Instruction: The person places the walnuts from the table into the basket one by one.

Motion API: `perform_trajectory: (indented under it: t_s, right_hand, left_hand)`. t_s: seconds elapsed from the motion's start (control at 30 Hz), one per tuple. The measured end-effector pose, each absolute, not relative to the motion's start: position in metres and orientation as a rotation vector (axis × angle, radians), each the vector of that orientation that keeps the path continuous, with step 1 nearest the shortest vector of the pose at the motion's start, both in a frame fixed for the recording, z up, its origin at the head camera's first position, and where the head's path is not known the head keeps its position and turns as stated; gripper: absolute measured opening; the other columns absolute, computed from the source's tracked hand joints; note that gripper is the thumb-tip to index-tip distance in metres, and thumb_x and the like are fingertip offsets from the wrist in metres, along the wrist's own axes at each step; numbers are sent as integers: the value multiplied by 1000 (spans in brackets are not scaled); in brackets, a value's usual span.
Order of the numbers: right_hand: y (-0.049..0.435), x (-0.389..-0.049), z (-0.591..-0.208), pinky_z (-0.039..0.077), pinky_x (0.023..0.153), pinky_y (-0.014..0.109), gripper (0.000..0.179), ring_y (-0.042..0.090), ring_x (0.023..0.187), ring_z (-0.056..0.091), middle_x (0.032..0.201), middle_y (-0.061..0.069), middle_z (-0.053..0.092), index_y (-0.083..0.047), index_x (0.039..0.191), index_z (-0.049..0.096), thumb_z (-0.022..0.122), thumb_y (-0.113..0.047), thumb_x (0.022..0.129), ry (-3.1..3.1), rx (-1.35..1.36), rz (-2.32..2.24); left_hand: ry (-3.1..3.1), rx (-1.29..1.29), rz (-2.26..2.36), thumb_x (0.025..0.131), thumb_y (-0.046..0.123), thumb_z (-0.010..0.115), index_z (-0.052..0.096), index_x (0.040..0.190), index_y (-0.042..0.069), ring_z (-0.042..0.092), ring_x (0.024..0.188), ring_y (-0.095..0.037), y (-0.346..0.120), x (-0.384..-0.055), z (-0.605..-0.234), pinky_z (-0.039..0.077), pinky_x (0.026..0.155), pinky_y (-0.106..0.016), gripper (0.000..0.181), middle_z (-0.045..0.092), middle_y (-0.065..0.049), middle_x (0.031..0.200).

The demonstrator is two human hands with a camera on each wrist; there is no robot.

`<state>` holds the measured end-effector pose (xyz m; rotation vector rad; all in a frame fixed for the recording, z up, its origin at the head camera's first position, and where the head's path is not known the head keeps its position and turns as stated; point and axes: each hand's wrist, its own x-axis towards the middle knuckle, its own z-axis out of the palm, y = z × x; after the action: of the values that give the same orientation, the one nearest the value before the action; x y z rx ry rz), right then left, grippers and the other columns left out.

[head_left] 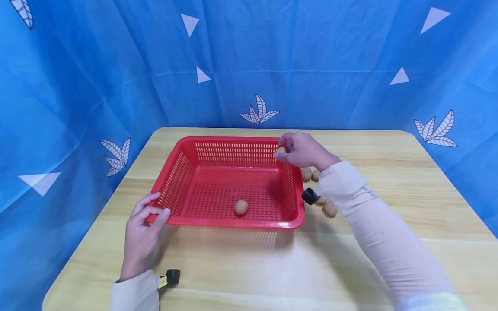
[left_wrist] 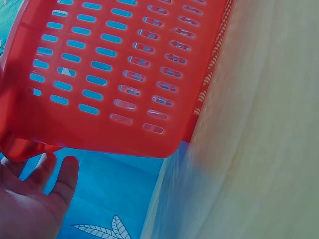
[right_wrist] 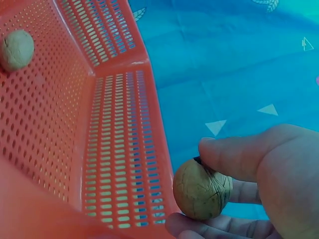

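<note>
A red plastic basket (head_left: 233,223) with slotted walls stands on the table. My left hand (head_left: 142,233) grips its rim at the near left corner, thumb on top; in the left wrist view the fingers (left_wrist: 67,179) reach beneath the rim. One walnut (head_left: 241,207) lies on the basket floor near the front wall. Over the far right corner, my right hand (head_left: 305,149) pinches another walnut (right_wrist: 199,189) between thumb and fingers, close to the rim in the right wrist view.
Several walnuts (head_left: 330,210) lie on the wooden table (head_left: 408,181) just outside the basket's right wall, partly hidden by the right sleeve. A blue patterned curtain (head_left: 330,56) hangs behind and beside the table. Each wrist carries a small black camera (head_left: 173,277).
</note>
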<state>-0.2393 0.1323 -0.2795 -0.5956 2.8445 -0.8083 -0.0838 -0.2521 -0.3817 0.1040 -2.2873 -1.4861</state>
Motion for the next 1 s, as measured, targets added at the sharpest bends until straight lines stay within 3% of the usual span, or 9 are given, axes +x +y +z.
perform_trajectory:
  t_s: [0.43,0.8,1.0]
  right_hand:
    - [111,-240,-281,45,68,36,36,22,71,52,78,8,57,-7,112,61,71,-33,89,2803,-592,-883]
    - [96,-238,-287,46,64,34,27,22,72,53,80,8,57,-8,106,59,73,-22,88,2726,-611,-989]
    - [91,-239,-291,46,69,33,26,19,73,55,79,6,59,-7,104,60,75,-18,85,2757,-655,-957]
  left_hand:
    - [-2284,98,-1493,89,11,70,66,86,-8,32,135,-18,-253,-84,-382,47,78,-10,19,50,2,136]
    - [-2290,103,-1485,89,8,70,66,87,-8,31,136,-18,-252,-84,-381,47,78,-9,17,50,1,136]
    - [-2297,115,-1489,88,9,71,66,88,-7,31,136,-18,-252,-84,-381,47,78,-9,17,49,2,137]
